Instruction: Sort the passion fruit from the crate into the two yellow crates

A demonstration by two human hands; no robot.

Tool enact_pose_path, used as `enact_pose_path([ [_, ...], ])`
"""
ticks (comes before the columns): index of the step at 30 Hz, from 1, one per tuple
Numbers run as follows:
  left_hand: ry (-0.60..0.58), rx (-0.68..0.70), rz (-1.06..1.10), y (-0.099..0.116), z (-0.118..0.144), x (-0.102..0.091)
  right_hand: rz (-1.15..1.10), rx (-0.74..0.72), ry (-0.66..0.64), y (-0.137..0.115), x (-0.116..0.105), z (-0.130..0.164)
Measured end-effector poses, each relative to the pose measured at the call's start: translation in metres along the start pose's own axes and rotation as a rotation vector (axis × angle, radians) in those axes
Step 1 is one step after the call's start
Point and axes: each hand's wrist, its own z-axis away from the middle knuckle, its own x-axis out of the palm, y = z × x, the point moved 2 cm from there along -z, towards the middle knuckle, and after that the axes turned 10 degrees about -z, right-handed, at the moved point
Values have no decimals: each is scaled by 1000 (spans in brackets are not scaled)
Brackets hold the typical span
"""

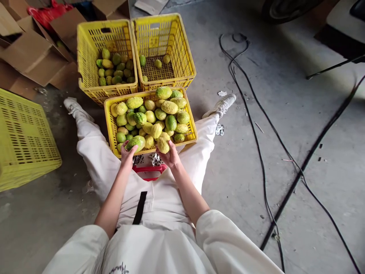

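Fingers of the left hand wrap a green fruit at the full crate's near rim. Right hand grips a yellow fruit beside it.

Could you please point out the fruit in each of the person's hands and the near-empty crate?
Left-hand fruit (136,142), head view, on its green top.
Right-hand fruit (163,144), head view, on its yellow middle.
Near-empty crate (182,45), head view, on its right wall.
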Motion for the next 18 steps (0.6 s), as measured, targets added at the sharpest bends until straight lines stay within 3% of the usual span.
enact_pose_path([
  [8,-108,-17,26,3,7,1,-42,-56,-12,-4,0,1],
  [14,-120,-21,60,7,7,3,3,-71,1,-6,4,4],
  [18,-123,-16,92,8,7,2,-10,-54,-57,-5,9,4],
])
